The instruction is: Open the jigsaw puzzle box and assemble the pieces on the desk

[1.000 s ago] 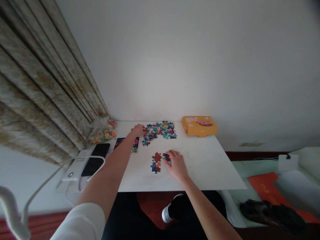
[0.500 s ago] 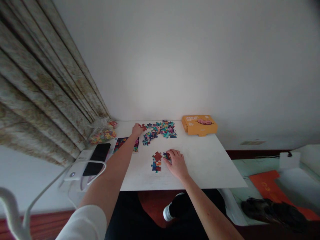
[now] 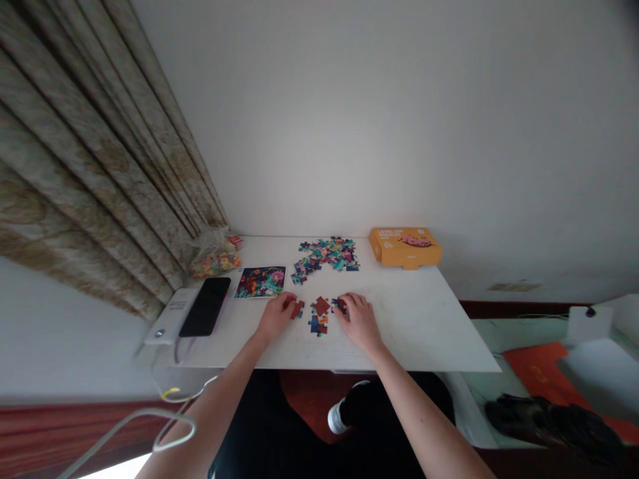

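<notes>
My left hand (image 3: pixel 277 315) is closed on a reddish-brown puzzle piece (image 3: pixel 298 309), low over the white table or resting on it; I cannot tell which. Fingers bent, my right hand (image 3: pixel 358 318) grips a dark, multicoloured puzzle piece (image 3: pixel 338 305). Between the hands lie a loose reddish-brown piece (image 3: pixel 321 306) and, just below it, a few blue and orange pieces (image 3: pixel 318 324) that touch one another. Farther back is a heap of colourful puzzle pieces (image 3: pixel 332 253). The picture card (image 3: pixel 260 282) with a dark, bright-flowered print lies left of the heap.
An orange puzzle box (image 3: pixel 407 247) stands at the back right of the white table (image 3: pixel 414 319). At the left are a black phone (image 3: pixel 206 307) on a white box (image 3: pixel 167 316) and a clear bag (image 3: pixel 214 259) of colourful things. A white cable (image 3: pixel 134 416) loops by my left forearm.
My left hand has come back from beside the heap toward the front pieces, bringing the reddish-brown puzzle piece. The picture card is uncovered. My right hand keeps its piece in nearly the same place.
</notes>
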`<act>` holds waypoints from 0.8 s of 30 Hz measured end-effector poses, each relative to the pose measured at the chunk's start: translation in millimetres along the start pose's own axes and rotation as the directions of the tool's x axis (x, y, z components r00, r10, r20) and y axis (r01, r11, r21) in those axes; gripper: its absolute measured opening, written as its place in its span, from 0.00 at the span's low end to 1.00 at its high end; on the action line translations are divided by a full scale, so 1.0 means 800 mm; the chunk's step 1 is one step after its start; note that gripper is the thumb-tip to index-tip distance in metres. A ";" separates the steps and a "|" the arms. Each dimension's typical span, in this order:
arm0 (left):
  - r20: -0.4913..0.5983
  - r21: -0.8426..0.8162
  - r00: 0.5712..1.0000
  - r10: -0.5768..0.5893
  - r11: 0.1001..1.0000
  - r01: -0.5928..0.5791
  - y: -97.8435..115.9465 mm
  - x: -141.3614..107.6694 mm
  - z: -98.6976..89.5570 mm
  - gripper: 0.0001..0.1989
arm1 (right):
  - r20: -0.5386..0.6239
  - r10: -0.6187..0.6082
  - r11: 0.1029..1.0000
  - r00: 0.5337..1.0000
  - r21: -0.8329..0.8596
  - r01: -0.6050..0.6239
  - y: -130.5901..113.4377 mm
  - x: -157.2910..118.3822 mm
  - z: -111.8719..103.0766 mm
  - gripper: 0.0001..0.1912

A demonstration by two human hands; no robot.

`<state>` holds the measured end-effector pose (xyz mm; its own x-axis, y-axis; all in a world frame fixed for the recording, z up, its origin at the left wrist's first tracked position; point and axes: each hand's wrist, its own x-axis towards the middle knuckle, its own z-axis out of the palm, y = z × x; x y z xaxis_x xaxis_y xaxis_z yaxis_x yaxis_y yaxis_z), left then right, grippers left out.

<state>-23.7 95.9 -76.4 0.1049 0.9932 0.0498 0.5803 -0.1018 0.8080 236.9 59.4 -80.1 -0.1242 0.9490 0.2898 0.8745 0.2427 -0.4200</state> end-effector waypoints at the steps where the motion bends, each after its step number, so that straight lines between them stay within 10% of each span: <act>1: -0.015 0.075 0.999 0.041 0.996 -0.040 -0.002 -0.008 -0.002 0.10 | 0.001 0.000 1.000 1.000 0.000 0.000 0.001 0.000 0.000 0.15; 6: -0.064 0.427 0.961 0.268 0.878 -0.216 0.005 -0.023 0.002 0.12 | -0.027 0.018 0.997 0.999 0.082 -0.016 0.012 0.006 0.004 0.12; 13: 0.245 0.448 0.876 0.415 0.753 -0.482 0.019 -0.030 0.008 0.23 | 0.040 0.051 0.984 0.998 0.167 -0.057 0.004 0.084 0.032 0.11; 24: 0.284 0.432 0.886 0.366 0.776 -0.459 0.024 -0.031 0.009 0.23 | 0.019 0.196 0.980 0.981 0.034 -0.196 -0.014 0.178 0.058 0.18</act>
<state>-9.3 68.9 -66.9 0.5346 0.8272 0.1731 0.7515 -0.5590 0.3504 187.6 201.2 -74.3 0.0403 0.9818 0.1858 0.8654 0.0586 -0.4977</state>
